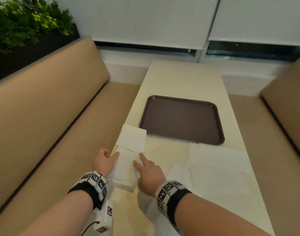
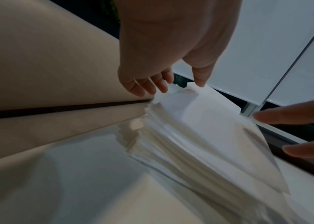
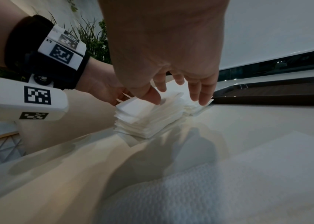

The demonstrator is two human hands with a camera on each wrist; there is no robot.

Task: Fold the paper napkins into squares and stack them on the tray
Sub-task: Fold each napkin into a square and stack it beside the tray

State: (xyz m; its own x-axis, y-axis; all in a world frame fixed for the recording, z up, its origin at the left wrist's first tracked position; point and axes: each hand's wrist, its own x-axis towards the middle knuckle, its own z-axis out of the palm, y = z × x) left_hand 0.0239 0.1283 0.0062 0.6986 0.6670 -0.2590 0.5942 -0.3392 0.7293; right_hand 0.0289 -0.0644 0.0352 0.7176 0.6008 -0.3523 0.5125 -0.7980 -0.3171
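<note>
Your left hand (image 1: 104,160) pinched the far corner of the top napkin (image 1: 127,163) on the pile (image 3: 144,119), left of the tray (image 1: 181,119). Your right hand (image 1: 148,174) lay on it with flat fingers. Two thin sheets could have stuck together, or the pile could have slid.

You're at a cream table (image 1: 185,79) between two tan padded benches (image 1: 48,92); white roller blinds (image 1: 145,19) nearly cover dark windows (image 1: 248,50); green plants (image 1: 25,21) far left; dim indoor light.
</note>
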